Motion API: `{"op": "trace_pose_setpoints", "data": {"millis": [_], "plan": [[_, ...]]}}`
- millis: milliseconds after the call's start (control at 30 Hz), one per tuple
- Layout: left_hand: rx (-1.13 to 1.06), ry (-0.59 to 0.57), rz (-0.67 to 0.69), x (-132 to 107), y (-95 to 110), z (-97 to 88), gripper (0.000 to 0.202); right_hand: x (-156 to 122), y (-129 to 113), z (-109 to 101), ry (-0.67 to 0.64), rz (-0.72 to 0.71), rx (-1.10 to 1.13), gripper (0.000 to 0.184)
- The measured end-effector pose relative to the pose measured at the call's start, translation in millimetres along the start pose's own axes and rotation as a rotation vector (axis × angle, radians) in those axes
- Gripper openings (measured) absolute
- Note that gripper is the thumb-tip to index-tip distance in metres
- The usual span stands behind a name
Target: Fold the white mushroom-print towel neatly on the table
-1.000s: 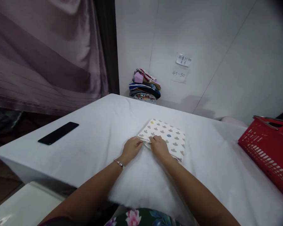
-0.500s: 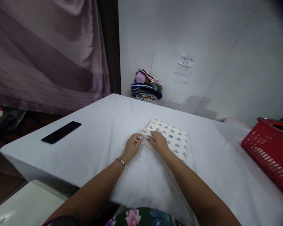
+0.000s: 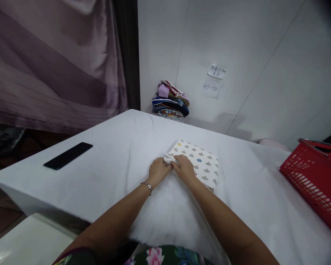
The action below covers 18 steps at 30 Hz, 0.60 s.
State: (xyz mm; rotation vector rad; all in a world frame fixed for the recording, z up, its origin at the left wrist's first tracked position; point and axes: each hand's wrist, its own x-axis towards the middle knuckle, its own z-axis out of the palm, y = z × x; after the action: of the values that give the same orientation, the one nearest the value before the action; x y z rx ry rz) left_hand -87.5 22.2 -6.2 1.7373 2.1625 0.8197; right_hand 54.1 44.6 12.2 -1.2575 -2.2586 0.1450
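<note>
A folded white cloth [image 3: 202, 158] with grey cloud-like prints and a small blue motif lies on the white-covered table [image 3: 110, 158]. Both hands are at its near left edge, where the fabric is bunched. My left hand [image 3: 158, 171], with a metal band on its wrist, is closed on the left corner of the cloth. My right hand [image 3: 184, 168] pinches the same edge just to the right, its thumb close to the left fingers. The fingertips are partly hidden in the folds.
A black flat slab like a phone [image 3: 68, 156] rests on the table's left side. At the right edge stands a red plastic basket [image 3: 311, 176]. Beyond the far edge, a stack of folded clothes [image 3: 171, 101] leans by the wall, which carries paper notes [image 3: 210, 88].
My left hand has moved right and closed in on the cloth's edge, nearer my right hand. The bunched edge looks more tucked together. The camera view has shifted slightly.
</note>
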Motion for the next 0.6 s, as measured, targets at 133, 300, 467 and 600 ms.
{"op": "trace_pose_setpoints", "data": {"millis": [133,300,467,600], "plan": [[0.035,-0.012,-0.027,4.6,5.2,1.7,0.028,-0.1,-3.9,1.6,-0.029,-0.026,-0.011,0.021],[-0.091,-0.013,-0.053,7.3,-0.1,4.6,0.035,6.3,-1.6,-0.2,0.050,-0.022,0.014,0.019],[-0.525,0.053,-0.037,2.2,-7.6,4.4,0.047,2.8,-6.2,3.1,-0.008,-0.049,-0.168,0.016],[-0.711,0.047,-0.037,-1.7,-9.9,4.4,0.050,-4.9,-14.7,9.0,-0.090,-0.102,-0.237,0.016]]}}
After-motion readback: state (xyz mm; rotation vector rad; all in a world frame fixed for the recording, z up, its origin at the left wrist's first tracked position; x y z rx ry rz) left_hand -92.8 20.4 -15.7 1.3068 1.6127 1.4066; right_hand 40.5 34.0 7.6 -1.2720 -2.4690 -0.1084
